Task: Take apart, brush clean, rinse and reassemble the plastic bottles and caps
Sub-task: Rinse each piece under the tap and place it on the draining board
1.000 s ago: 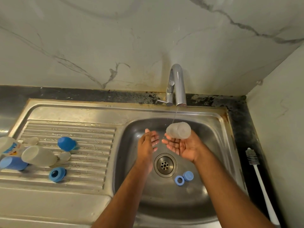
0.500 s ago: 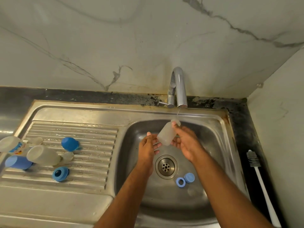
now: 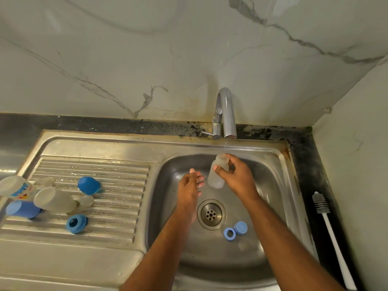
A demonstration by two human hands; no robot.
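Right hand (image 3: 237, 177) — forearm reaching forward from lower right, fingers and thumb curled round a held bottle (image 3: 216, 175), knuckles up. Left hand (image 3: 190, 185) — just beside it, fingers straight, relaxed, holding nothing, forearm extended from below.

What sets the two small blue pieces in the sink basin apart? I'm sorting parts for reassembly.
The blue ring is open through its middle, while the blue cap beside it shows a closed top. The ring looks paler and lies nearer the drain; the cap looks a deeper blue and sits farther right. Both are small, round and rest on the basin floor.
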